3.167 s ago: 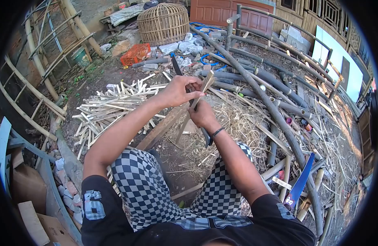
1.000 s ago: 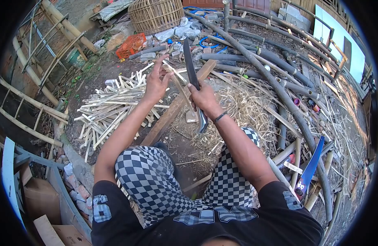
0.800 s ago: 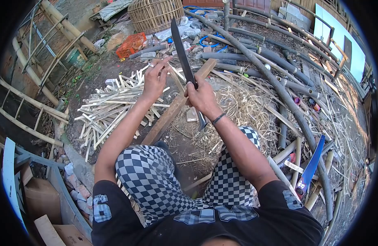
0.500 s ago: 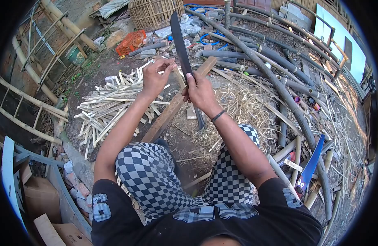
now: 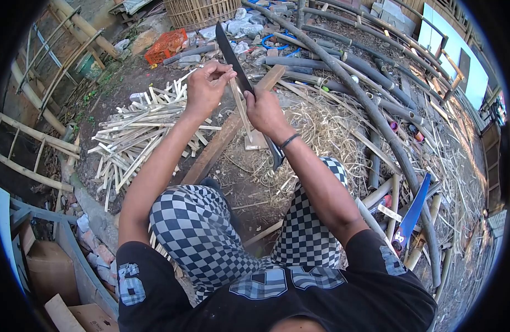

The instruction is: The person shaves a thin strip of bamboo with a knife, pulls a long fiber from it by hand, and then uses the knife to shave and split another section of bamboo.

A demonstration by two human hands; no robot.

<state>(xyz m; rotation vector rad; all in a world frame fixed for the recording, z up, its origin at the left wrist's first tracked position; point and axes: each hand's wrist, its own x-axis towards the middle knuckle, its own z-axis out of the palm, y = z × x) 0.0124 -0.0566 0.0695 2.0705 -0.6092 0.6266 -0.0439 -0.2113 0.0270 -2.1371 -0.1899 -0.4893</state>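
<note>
My right hand (image 5: 267, 114) is closed round a machete (image 5: 233, 55), its dark blade pointing up and away to the left. The machete's hooked lower end (image 5: 277, 159) shows below my wrist. Between thumb and fingers, my left hand (image 5: 207, 87) pinches the upper end of a thin bamboo strip (image 5: 241, 108). That strip slants down beside the blade, past my right fingers; whether those fingers touch it is hidden. Beneath my hands a wooden beam (image 5: 213, 149) lies diagonally, with a small pale block (image 5: 256, 140) beside it.
Many cut bamboo strips (image 5: 139, 135) are piled at left, and curly shavings (image 5: 316, 135) spread at right. Bamboo poles (image 5: 371, 116) cross the right side, near a blue saw (image 5: 414, 207). An orange crate (image 5: 166, 46) and a woven basket (image 5: 202, 12) stand at the back.
The bamboo strip now shows more of its length below my left hand. The machete blade leans further left. The whole view has shifted slightly.
</note>
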